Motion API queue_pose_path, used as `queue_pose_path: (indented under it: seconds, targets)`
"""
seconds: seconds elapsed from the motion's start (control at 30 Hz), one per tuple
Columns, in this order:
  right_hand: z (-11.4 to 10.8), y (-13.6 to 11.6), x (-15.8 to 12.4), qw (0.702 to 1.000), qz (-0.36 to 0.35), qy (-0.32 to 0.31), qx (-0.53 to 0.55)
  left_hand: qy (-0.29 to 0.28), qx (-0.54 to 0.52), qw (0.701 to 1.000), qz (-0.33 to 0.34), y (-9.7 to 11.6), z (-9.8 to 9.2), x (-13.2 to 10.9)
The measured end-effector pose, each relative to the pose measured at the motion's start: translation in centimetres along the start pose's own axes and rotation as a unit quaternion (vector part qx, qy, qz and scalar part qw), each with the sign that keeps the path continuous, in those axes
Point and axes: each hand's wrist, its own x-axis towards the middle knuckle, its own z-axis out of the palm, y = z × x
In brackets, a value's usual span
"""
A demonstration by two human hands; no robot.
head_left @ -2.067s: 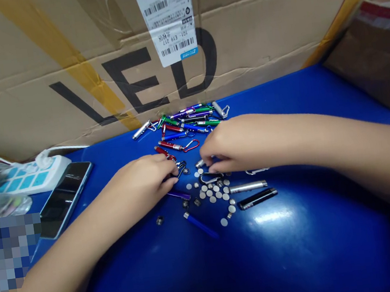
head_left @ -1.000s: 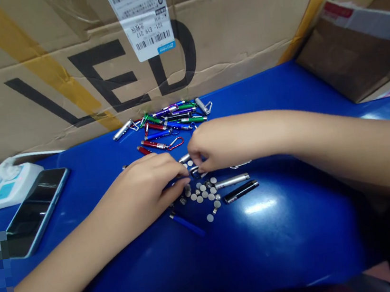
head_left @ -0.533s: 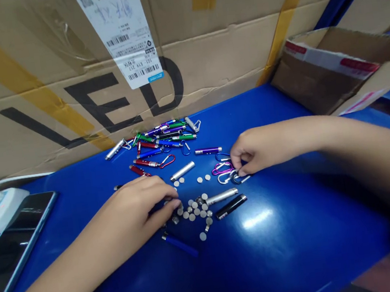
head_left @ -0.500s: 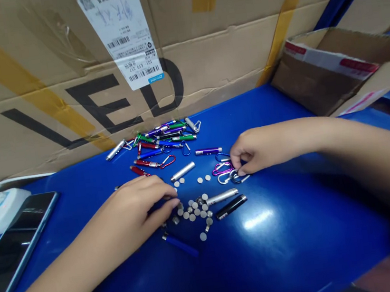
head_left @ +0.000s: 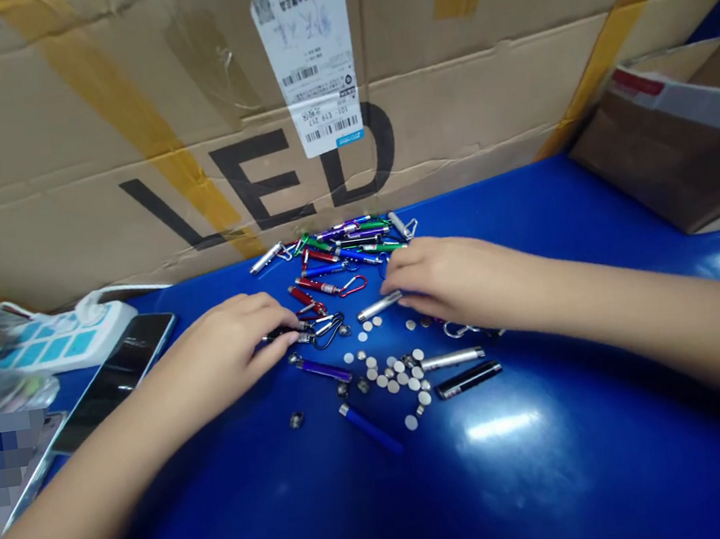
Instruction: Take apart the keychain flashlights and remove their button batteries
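Note:
My left hand (head_left: 253, 335) is closed, thumb and fingers pinching a small black keychain flashlight whose black carabiner (head_left: 328, 331) sticks out to the right. My right hand (head_left: 445, 280) pinches one end of a silver flashlight tube (head_left: 378, 307) between thumb and fingers. In front of the hands lie loose button cells (head_left: 402, 377), a purple tube (head_left: 324, 369), a blue tube (head_left: 371, 427), a second silver tube (head_left: 452, 358) and a black tube (head_left: 468, 380). A silver carabiner (head_left: 457, 328) shows partly from under my right hand.
Behind the hands, a pile of colourful keychain flashlights (head_left: 344, 249) lies against a big cardboard box (head_left: 446, 117). A phone (head_left: 115, 377) and a white power strip (head_left: 80, 335) are at the left. An open carton (head_left: 656, 151) stands at the right on the blue table (head_left: 559, 473).
My right hand has left the carabiners and moved left to the silver flashlight tube. My left hand now grips the black flashlight beside the red ones. The camera has turned left.

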Motion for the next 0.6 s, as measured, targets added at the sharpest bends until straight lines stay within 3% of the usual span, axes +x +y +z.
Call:
queue_pose_path:
  seconds: [0.1,0.23,0.33,0.43,0.6]
  targets:
    - [1.5,-0.7,1.7,0.999,-0.008,-0.036,-0.025,0.016,-0.03,0.999,0.027,0.6,0.6,-0.9]
    - [1.7,-0.8,1.7,0.999,-0.016,-0.028,-0.02,0.01,-0.016,0.996,0.085,1.4,1.7,-1.1]
    - [0.7,-0.8,-0.1,1.0,-0.019,-0.01,0.018,-0.015,0.012,0.994,0.108,1.4,2.4,-0.7]
    - [0.0,-1.2,-2.9,0.997,-0.009,-0.036,0.07,-0.016,0.0,0.994,0.106,1.5,2.5,-0.4]
    - [0.7,-2.4,-6.3,0.997,0.02,-0.016,0.068,-0.001,-0.065,0.994,0.082,3.2,1.6,-0.8]
